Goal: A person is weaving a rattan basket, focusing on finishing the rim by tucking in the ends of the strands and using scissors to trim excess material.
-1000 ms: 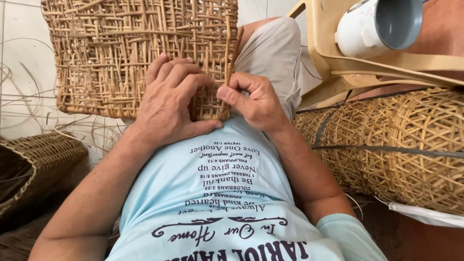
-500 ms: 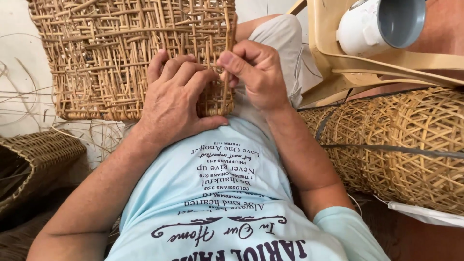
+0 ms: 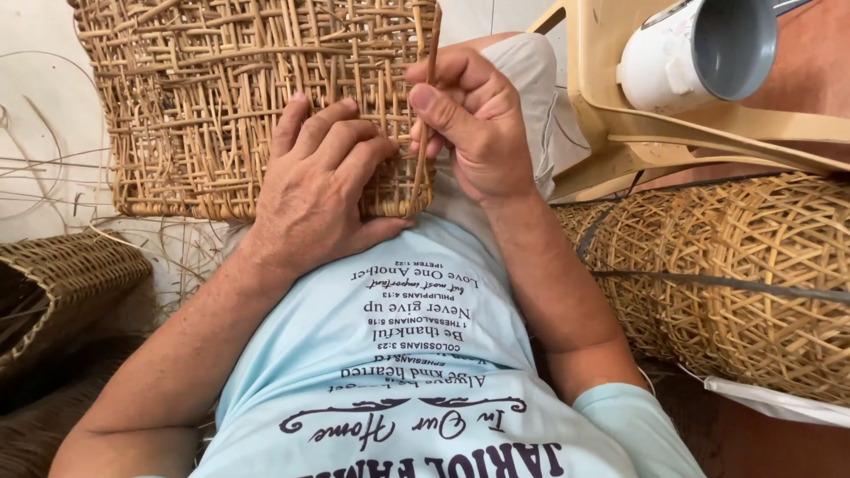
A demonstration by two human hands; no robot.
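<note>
Pale floor [image 3: 35, 115] up at 10 o'clock from where I'm watching, with loose rattan strands scattered over it. Biggest thing in view is the half-woven rattan panel [image 3: 195, 97], propped on the lap and filling 11 to 12 o'clock. At 3 o'clock there's a finished open-weave basket [image 3: 753, 274] lying on its side, and a darker tight-woven basket [image 3: 62, 283] sits at 9 o'clock. A tan plastic chair [image 3: 620, 133] at 1 o'clock carries a white mug [image 3: 699, 49] tipped on its side. Left hand [image 3: 319, 195] is spread flat against the panel's lower edge, fingers loose, not grasping anything. Right hand [image 3: 474, 124] has its grip pinched tight on a thin rattan strand [image 3: 425, 106], which runs upright along the panel's right edge, at about 12 o'clock.
</note>
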